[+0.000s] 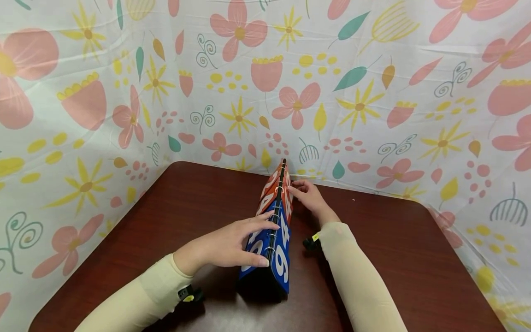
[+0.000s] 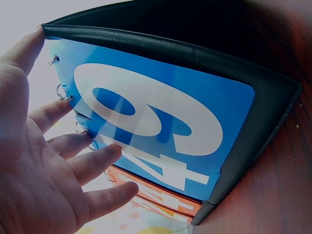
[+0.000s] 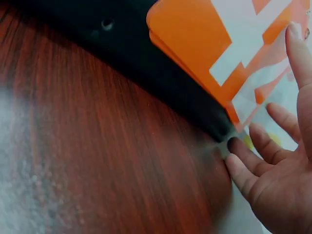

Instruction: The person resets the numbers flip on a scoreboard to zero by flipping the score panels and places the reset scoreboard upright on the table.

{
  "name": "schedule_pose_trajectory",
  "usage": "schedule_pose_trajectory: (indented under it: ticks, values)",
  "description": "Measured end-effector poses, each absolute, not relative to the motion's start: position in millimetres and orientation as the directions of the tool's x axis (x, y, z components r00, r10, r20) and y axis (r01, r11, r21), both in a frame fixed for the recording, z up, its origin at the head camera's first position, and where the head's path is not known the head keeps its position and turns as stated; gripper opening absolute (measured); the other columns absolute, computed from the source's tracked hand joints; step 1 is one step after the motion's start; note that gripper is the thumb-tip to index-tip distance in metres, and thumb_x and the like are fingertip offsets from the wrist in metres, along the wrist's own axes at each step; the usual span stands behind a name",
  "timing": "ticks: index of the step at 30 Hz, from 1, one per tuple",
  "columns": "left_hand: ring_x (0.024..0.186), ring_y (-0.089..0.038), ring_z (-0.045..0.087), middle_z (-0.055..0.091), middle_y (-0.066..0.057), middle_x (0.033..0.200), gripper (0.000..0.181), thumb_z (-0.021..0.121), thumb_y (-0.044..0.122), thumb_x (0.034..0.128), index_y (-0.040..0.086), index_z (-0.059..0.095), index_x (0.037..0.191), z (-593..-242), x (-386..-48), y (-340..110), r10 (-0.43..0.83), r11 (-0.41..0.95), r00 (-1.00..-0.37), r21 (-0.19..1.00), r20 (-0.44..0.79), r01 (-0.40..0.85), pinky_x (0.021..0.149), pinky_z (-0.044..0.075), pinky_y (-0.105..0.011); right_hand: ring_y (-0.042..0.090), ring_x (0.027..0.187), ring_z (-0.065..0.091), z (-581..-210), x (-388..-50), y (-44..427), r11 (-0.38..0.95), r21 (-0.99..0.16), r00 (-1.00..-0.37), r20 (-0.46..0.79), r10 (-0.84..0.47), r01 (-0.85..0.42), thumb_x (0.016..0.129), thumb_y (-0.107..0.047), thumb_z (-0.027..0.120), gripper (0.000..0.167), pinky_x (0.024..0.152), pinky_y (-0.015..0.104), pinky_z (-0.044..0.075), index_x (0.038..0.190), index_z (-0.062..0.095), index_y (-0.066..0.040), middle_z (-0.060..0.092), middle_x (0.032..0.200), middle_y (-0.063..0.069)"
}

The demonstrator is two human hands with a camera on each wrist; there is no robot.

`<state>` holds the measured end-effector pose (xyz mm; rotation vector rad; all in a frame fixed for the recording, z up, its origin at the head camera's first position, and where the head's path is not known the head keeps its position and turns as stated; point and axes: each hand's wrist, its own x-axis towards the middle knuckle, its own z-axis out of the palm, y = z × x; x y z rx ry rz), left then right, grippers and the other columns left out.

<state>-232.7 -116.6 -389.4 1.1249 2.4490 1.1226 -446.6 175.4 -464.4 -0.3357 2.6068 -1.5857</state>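
The flip number board [image 1: 285, 221] stands like a little tent on the table [image 1: 369, 240], with one end near the person and the other close to the flower cloth [image 1: 352, 46]. The blue cards [image 2: 163, 117] are at the near end, and a big white 6 shows there. The orange cards [image 3: 187, 36] are at the far end. Rings [image 1: 270, 248] run along the top of the black frame [image 1: 259, 283].

The left hand [image 1: 230, 240] has a wide grip. Its thumb is on the top corner of the near end, and its fingers spread over the rings. The right hand [image 1: 310, 198] is by the orange cards, its grip wide too, with loose fingers. I cannot tell if its thumb touches a card. Both arms wear cream sleeves [image 1: 361, 276].
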Motion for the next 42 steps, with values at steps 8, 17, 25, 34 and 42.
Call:
schedule_pose_trajectory:
  ticks: [8, 17, 25, 34, 42]
  values:
    - [0.16, -0.014, 0.019, 0.014, 0.022, 0.171, 0.07, 0.068, 0.061, 0.0918, 0.043, 0.04, 0.154, -389.0, -232.8, -117.2, 0.717, 0.42, -0.687, 0.717, 0.114, 0.557, 0.125, 0.027, -0.059, 0.03, 0.105, 0.064, -471.3, -445.5, 176.9, 0.419, -0.903, -0.981, 0.011, -0.192, -0.092, 0.09, -0.058, 0.074, 0.067, 0.075, 0.03, 0.055, 0.137, 0.06, -0.013, 0.064, 0.134, 0.017]
    - [0.16, -0.018, 0.019, 0.015, 0.019, 0.172, 0.07, 0.068, 0.062, 0.0914, 0.044, 0.04, 0.154, -389.0, -232.5, -116.4, 0.72, 0.414, -0.683, 0.714, 0.123, 0.565, 0.125, 0.026, -0.061, 0.02, 0.084, 0.067, -476.9, -439.8, 181.5, 0.299, -0.954, -0.999, 0.01, 0.037, 0.002, 0.088, -0.045, 0.08, 0.044, 0.071, 0.028, 0.061, 0.106, 0.069, -0.007, 0.068, 0.103, 0.008]
    - [0.16, -0.018, 0.02, 0.015, 0.018, 0.172, 0.071, 0.067, 0.063, 0.0912, 0.043, 0.04, 0.154, -392.7, -232.2, -115.5, 0.72, 0.415, -0.684, 0.717, 0.118, 0.56, 0.124, 0.027, -0.062, 0.019, 0.08, 0.068, -480.5, -432.1, 183.7, 0.278, -0.961, -0.999, 0.026, 0.031, -0.016, 0.094, -0.039, 0.075, 0.037, 0.072, 0.029, 0.062, 0.098, 0.072, -0.002, 0.071, 0.093, 0.006]
    - [0.16, -0.018, 0.02, 0.015, 0.017, 0.172, 0.07, 0.067, 0.062, 0.092, 0.043, 0.041, 0.154, -392.6, -232.0, -115.8, 0.725, 0.407, -0.678, 0.718, 0.122, 0.565, 0.124, 0.027, -0.062, 0.02, 0.086, 0.071, -481.0, -432.1, 188.0, 0.239, -0.971, -0.999, 0.026, 0.036, -0.017, 0.098, -0.038, 0.071, 0.041, 0.077, 0.034, 0.064, 0.11, 0.075, 0.001, 0.074, 0.109, 0.016]
    - [0.161, -0.017, 0.018, 0.013, 0.02, 0.171, 0.071, 0.067, 0.062, 0.0913, 0.043, 0.04, 0.154, -392.1, -231.9, -115.9, 0.723, 0.412, -0.681, 0.719, 0.116, 0.559, 0.124, 0.027, -0.062, 0.015, 0.086, 0.072, -480.7, -431.4, 193.8, 0.27, -0.963, -0.997, 0.032, 0.069, -0.013, 0.096, -0.048, 0.07, 0.051, 0.073, 0.029, 0.062, 0.125, 0.074, -0.006, 0.071, 0.126, 0.021]
